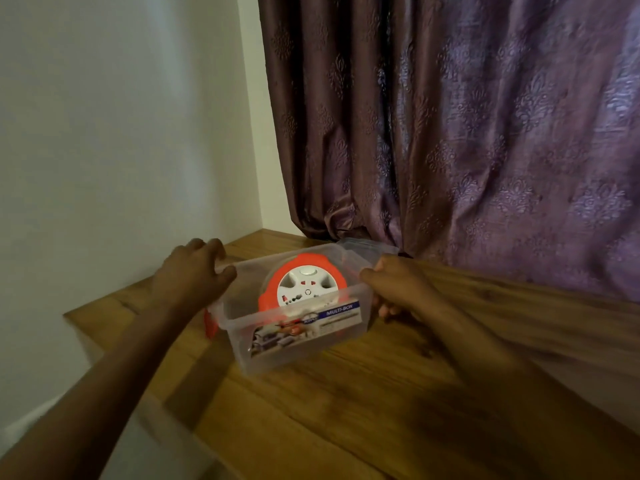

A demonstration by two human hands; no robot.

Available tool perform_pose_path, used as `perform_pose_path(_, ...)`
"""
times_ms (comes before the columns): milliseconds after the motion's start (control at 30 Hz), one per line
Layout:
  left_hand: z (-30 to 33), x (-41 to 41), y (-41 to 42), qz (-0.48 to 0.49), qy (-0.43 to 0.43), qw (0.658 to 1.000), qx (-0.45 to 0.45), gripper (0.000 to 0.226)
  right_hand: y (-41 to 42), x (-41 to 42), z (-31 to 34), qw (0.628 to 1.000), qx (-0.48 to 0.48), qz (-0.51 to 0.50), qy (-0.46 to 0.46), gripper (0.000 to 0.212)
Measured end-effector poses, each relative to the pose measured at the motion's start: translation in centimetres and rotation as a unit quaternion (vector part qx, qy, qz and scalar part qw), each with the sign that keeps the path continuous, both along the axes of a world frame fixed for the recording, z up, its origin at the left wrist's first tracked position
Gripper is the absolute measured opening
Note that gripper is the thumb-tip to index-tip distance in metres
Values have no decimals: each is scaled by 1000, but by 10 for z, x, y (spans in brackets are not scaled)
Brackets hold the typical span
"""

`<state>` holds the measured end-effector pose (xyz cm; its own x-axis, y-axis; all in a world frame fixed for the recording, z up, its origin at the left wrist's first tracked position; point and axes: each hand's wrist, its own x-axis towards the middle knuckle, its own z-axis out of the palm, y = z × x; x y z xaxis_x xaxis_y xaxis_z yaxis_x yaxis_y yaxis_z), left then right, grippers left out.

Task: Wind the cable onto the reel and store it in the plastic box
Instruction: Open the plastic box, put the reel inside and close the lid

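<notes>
A clear plastic box (242,355) with a printed label on its front stands on the wooden table (346,410). Inside it leans an orange and white cable reel (304,285), its socket face turned toward me. My left hand (194,275) is at the box's left rim, fingers curled, thumb by the edge. My right hand (394,285) grips the box's right end, fingers wrapped under the rim. An orange latch (210,323) hangs at the box's left end. No loose cable shows.
A purple patterned curtain (450,133) hangs right behind the box. A white wall (121,133) runs along the left. The table's left edge lies close beside the box.
</notes>
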<state>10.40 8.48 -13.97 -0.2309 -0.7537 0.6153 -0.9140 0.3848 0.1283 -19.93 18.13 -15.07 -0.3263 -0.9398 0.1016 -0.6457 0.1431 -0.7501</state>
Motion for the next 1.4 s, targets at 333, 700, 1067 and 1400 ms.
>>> perform_pose_path(333,23,-13,-50,57,-109,988,96,21,27,22,5,947,199,199,-156,57)
perform_pose_path(700,11,-16,-59,32,-37,993,108,21,-55,-24,-26,941,29,82,328,37)
perform_pose_path(1067,15,0,-45,-22,32,979,199,35,-83,-14,-57,900,-5,45,434,49)
perform_pose_path(1400,20,4,-35,-12,62,990,126,33,-66,-17,46,937,-226,-92,249,14)
